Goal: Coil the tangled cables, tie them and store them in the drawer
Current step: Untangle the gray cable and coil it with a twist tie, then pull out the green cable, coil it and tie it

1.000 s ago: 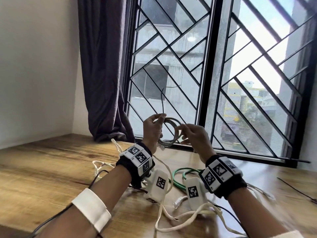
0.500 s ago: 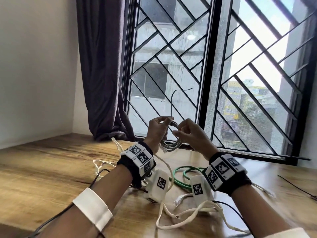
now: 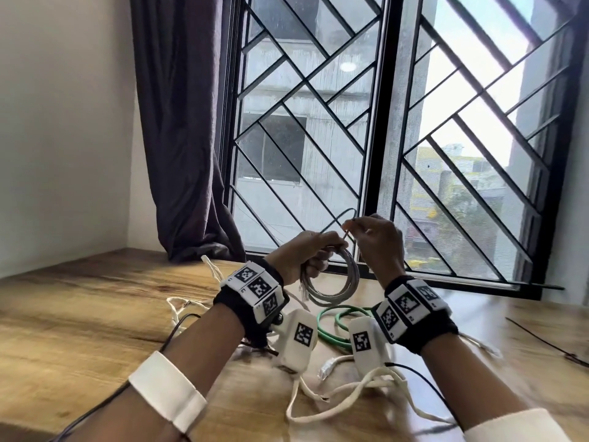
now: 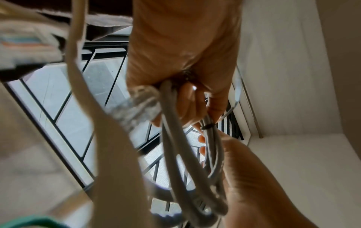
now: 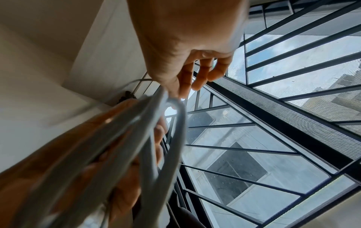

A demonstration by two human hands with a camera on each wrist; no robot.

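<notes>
A grey cable coil [image 3: 338, 283] [image 4: 197, 166] [image 5: 136, 146] hangs in the air before the window, gripped at its top by my left hand [image 3: 306, 252] [image 4: 187, 64]. A thin black tie [image 4: 207, 127] circles the strands by the left fingers, and its long tail [image 3: 338, 220] arches up. My right hand [image 3: 377, 240] [image 5: 187, 50] pinches that tail just above the coil. On the wooden table [image 3: 83, 317] below lie a green cable [image 3: 333, 327] and white cords [image 3: 338, 403].
A barred window [image 3: 382, 129] stands close behind the hands, with a dark curtain [image 3: 181, 138] at its left. A thin black tie [image 3: 548, 341] lies on the table at the right. White wrist-camera units [image 3: 299, 341] hang under both wrists.
The right hand rose from the coil's side to above it, drawing the tie's tail up. The coil dropped lower under the left hand.
</notes>
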